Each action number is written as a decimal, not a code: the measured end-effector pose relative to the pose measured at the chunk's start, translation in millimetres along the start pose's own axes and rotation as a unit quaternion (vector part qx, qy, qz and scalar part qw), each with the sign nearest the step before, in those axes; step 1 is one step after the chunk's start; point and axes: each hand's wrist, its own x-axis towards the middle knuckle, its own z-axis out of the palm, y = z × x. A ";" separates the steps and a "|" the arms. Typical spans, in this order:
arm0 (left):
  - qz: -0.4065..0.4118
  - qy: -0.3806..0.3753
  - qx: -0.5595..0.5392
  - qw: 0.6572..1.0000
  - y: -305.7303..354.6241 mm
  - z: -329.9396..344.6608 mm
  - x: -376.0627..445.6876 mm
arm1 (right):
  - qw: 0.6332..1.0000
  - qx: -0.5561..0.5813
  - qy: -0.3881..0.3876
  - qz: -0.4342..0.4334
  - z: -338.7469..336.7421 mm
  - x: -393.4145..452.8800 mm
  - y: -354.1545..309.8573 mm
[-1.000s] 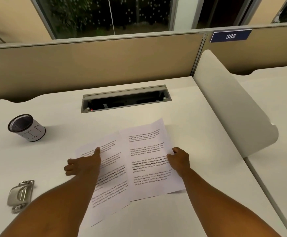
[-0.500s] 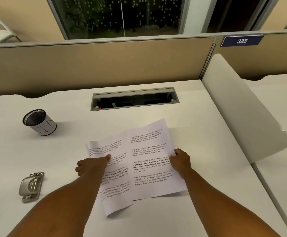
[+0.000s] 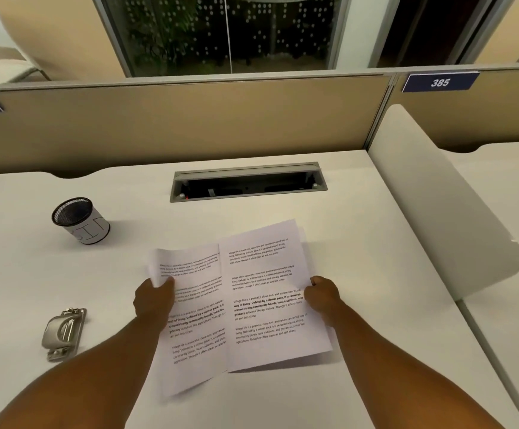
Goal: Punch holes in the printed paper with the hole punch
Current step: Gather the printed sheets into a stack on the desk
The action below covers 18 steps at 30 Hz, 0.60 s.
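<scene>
Two printed sheets lie overlapped on the white desk, and the person has a hand on each. The left hand pinches the left sheet by its outer edge, thumb on top and fingers tucked beneath, so that edge curls up off the desk. The right hand has its fingers curled at the outer edge of the right sheet, which overlaps the left one down the middle; it looks to be gripping that edge, though the fingertips are hidden. My guess is the two sheets are being drawn together into one squared stack, since a punch bites cleanly only through aligned edges.

The hole punch sits untouched near the front left of the desk, well apart from the paper and just beyond the left forearm, within easy reach once a hand is free. A mesh pen cup stands farther back on the left, empty as far as I can see. No holes show in either sheet yet.
</scene>
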 end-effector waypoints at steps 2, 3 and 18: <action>0.051 0.006 -0.006 0.999 -0.6 -8.1 2.9 | 1.000 0.026 -0.006 0.005 0.5 -1.4 -5.0; 0.079 0.006 -0.011 0.997 -0.9 -13.2 4.8 | 0.999 0.045 -0.011 0.010 0.8 -2.5 -7.8; 0.114 -0.140 -0.249 0.952 30.1 -51.0 7.2 | 0.981 0.160 -0.111 -0.028 34.4 -13.6 -61.6</action>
